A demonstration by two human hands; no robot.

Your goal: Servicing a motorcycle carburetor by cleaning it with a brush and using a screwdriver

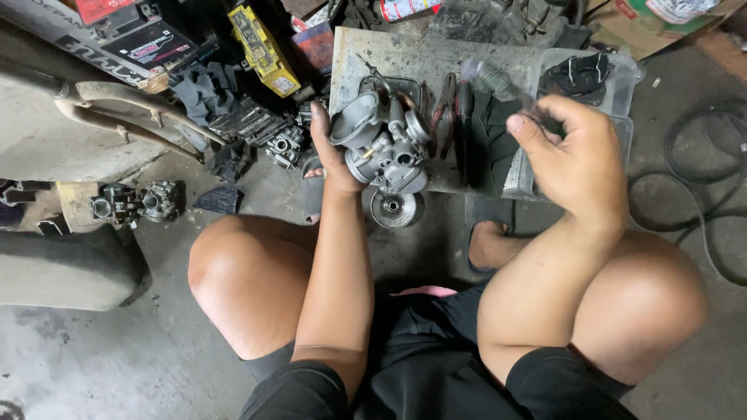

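The left hand is gripping a grey carburetor above the grimy board; the right hand is pinching a blurred thin tool. Steadying the carburetor body would help.

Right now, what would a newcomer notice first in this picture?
First, the grey metal carburetor held up in the left hand at the centre, above a grey board on the floor. Next, the right hand, raised at the right, pinching a thin blurred tool. A yellow box stands out at the top.
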